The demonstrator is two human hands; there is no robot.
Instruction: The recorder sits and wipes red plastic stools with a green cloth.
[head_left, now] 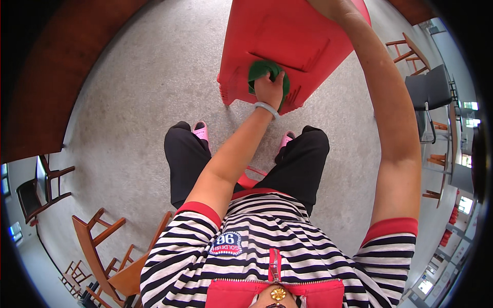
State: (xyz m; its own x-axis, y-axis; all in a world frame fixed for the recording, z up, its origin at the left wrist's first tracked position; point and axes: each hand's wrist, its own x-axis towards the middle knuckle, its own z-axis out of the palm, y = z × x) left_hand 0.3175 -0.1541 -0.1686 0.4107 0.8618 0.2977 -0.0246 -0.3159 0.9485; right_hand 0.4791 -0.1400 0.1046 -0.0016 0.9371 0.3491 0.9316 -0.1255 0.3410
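Note:
A large red plastic piece point(280, 33), shaped like a tall stool with ribbed edges, stands tilted in front of me. My left hand point(270, 91) presses a bunched green cloth point(262, 68) against the lower part of its side. The fingers are closed round the cloth, and some are hidden in its folds. My right hand point(328, 7) reaches up to the far end of the red piece. It is cut off by the upper edge of the view, so its fingers do not show.
Grey floor point(128, 97) surrounds my feet in pink slippers point(201, 130). A red seat edge point(247, 181) shows between my legs. Wooden chairs point(100, 246) stand at the lower left, a dark grey chair point(429, 90) at the right. A brown wooden surface point(46, 77) fills the upper left.

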